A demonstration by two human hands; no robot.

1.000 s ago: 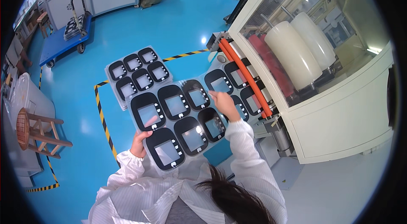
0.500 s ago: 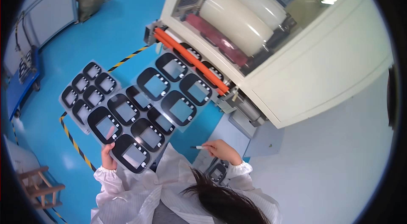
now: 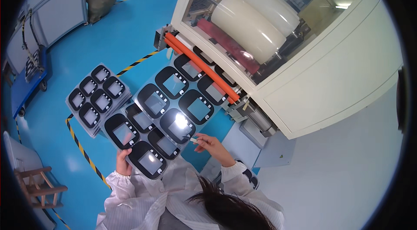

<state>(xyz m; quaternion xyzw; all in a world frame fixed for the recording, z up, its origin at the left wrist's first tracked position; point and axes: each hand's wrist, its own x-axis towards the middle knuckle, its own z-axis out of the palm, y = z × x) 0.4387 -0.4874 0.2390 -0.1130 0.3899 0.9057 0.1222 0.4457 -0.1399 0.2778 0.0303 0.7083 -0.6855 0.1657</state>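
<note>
The sheet point(image 3: 167, 117) runs near-left to far-right into the machine point(image 3: 304, 78); left hand point(image 3: 123, 163) grips its near corner; right hand point(image 3: 211, 144), just right of it, pinches a small white piece point(image 3: 194, 140).

Black-framed panel sheet point(image 3: 167, 115); orange roller point(image 3: 202, 67); blue floor point(image 3: 113, 34); yellow-black floor tape point(image 3: 80, 147).
</note>
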